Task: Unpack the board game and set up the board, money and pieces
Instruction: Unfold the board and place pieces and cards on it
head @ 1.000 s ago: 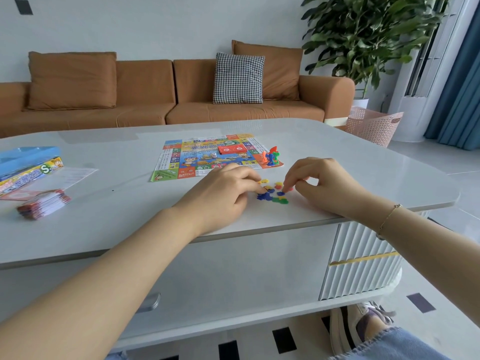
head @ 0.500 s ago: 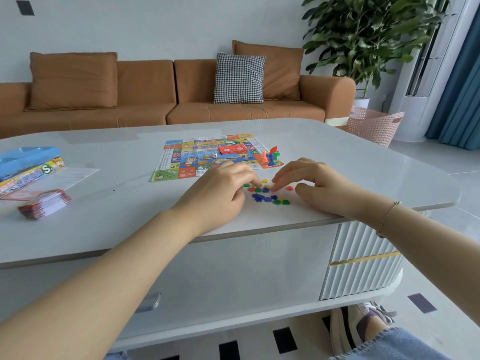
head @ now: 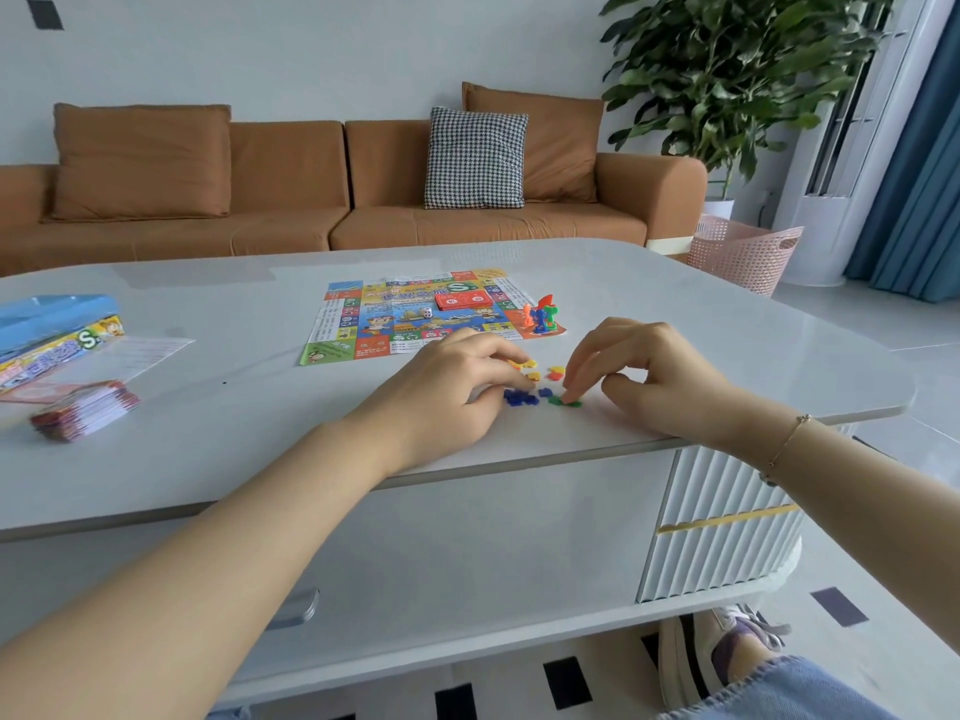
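Observation:
Several small coloured pieces lie loose on the white table [head: 727, 324] near its front edge: yellow pieces [head: 525, 365], blue pieces [head: 519, 398], green pieces [head: 563, 402] and orange pieces [head: 557, 372]. My left hand [head: 447, 392] rests on the table, its bent fingertips touching the yellow and blue pieces. My right hand [head: 654, 376] hovers to the right, with its forefinger tip pressing on a green piece. Behind them the game board [head: 363, 324] lies flat, carrying a red card stack [head: 462, 301], a die [head: 427, 312] and standing pawns [head: 541, 317].
At the far left are the blue game box [head: 52, 330], a paper sheet [head: 145, 350] and a stack of play money [head: 83, 410]. A brown sofa [head: 291, 220] stands behind the table, with a pink basket [head: 743, 252] and a plant [head: 727, 70] to the right.
Both hands have been shifting the loose pieces about. My right forefinger has come down from the orange pieces onto a green one, and the blue and green pieces now lie in separate groups.

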`<action>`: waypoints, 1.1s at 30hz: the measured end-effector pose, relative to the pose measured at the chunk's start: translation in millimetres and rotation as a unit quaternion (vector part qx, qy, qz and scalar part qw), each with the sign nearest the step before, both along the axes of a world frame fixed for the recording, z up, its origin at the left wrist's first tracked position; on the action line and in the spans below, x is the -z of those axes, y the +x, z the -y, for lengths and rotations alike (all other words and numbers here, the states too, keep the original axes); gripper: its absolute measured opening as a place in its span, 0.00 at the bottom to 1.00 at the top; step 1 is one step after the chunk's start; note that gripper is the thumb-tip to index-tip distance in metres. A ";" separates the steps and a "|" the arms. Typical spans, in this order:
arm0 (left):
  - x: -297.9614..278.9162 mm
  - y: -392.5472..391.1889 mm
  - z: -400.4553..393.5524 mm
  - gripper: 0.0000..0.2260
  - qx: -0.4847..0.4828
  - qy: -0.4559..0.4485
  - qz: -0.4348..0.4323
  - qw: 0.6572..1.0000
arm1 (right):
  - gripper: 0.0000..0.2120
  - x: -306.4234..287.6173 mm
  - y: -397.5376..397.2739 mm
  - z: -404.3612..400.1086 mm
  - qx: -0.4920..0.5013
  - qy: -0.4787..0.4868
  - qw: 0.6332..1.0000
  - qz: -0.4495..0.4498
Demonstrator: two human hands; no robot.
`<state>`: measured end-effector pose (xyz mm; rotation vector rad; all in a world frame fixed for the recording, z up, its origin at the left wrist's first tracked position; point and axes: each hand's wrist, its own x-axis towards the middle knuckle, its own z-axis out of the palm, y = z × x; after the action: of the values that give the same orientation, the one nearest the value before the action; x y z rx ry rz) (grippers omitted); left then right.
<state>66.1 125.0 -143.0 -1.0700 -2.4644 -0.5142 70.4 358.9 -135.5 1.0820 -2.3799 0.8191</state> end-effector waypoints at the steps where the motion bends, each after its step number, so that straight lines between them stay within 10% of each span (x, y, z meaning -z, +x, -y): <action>1: -0.8 0.9 -0.6 0.17 0.001 0.003 -0.002 1.000 | 0.21 -0.2 0.9 0.1 0.001 -0.002 1.000 -0.001; 33: -19.5 14.3 66.6 0.14 -0.154 0.044 0.125 0.979 | 0.15 13.6 32.7 19.4 0.033 0.056 0.997 -0.030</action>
<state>80.4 58.4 -123.4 -0.6005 -2.7273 -0.6850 103.1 339.5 -149.1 1.0503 -2.4222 0.6278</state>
